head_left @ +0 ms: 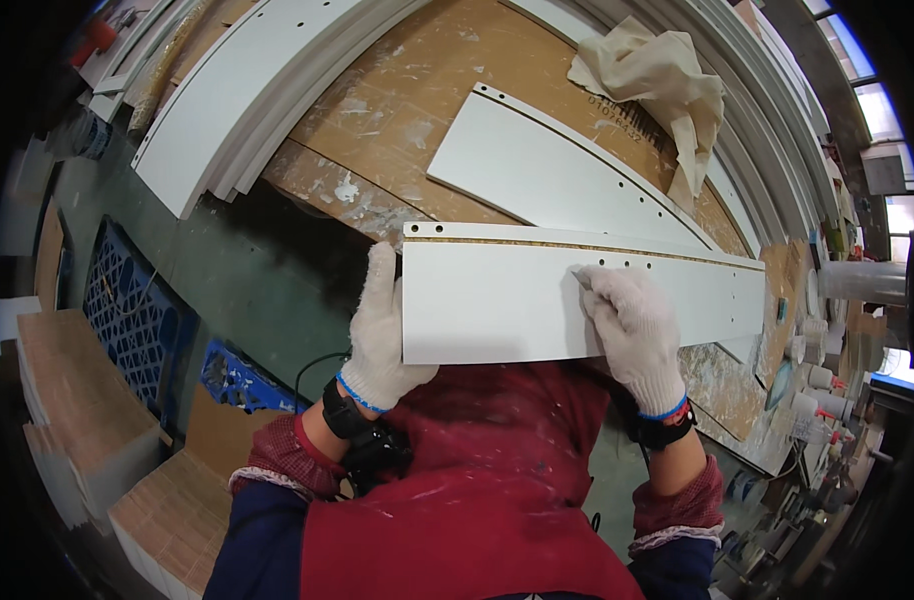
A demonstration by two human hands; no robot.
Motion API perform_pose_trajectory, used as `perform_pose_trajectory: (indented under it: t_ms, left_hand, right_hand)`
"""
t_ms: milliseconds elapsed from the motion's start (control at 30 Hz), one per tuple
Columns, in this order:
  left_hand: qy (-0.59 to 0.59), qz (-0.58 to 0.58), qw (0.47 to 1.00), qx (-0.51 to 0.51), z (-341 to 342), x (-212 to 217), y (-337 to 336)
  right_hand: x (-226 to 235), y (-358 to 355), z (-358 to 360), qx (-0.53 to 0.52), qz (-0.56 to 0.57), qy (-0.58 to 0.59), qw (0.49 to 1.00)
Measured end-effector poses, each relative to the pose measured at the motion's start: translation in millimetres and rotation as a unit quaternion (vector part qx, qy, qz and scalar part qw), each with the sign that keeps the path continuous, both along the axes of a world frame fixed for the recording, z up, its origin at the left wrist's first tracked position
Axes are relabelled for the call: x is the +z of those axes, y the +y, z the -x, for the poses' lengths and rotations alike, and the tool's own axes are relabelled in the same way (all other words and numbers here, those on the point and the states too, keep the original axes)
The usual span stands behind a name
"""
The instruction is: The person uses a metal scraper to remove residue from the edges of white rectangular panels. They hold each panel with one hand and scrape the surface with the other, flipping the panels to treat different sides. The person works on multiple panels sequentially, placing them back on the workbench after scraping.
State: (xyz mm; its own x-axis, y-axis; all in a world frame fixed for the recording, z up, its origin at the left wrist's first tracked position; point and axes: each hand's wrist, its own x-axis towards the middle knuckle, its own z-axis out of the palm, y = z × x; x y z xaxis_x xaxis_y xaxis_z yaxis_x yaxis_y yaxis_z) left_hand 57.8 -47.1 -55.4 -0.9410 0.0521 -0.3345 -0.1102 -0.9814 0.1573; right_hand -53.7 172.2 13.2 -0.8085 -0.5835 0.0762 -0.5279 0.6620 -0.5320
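A long white panel (497, 300) with drilled holes and a brown groove along its far edge lies across in front of me. My left hand (377, 325), in a white knit glove, grips the panel's left end, its fingers partly hidden behind it. My right hand (632, 325), gloved the same way, rests on the panel's face just below a pair of holes. Its fingers are pinched together, with a small greyish bit at their tips that I cannot make out. Beyond, a second white panel (547, 165) with a similar groove and holes lies on the worktable.
The cardboard-covered worktable (377, 120) is spotted with white. Stacked white panels stand at the far left (247, 90) and right (777, 130). A beige cloth (652, 75) lies at the back. A blue plastic pallet (132, 310) and stacked boards (97, 385) are on the left; several cups (812, 405) at right.
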Motion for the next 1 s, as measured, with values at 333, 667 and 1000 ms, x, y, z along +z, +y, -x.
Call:
perform_pose_trajectory:
  t_ms: [333, 667, 1000]
  left_hand:
    - [0.077, -0.074, 0.994, 0.002, 0.5, -8.1, -0.4]
    - [0.038, 0.031, 0.999, -0.003, 0.3, -6.3, 1.1]
    - [0.032, 0.204, 0.978, 0.025, 0.1, -0.8, -1.1]
  right_hand:
    - [-9.7, -29.8, -38.7, -0.008, -0.04, 0.114, 0.993]
    - [-9.7, -51.1, -42.3, -0.009, -0.065, 0.104, 0.992]
    - [-1.0, -39.2, -25.3, -0.053, 0.109, -0.104, 0.987]
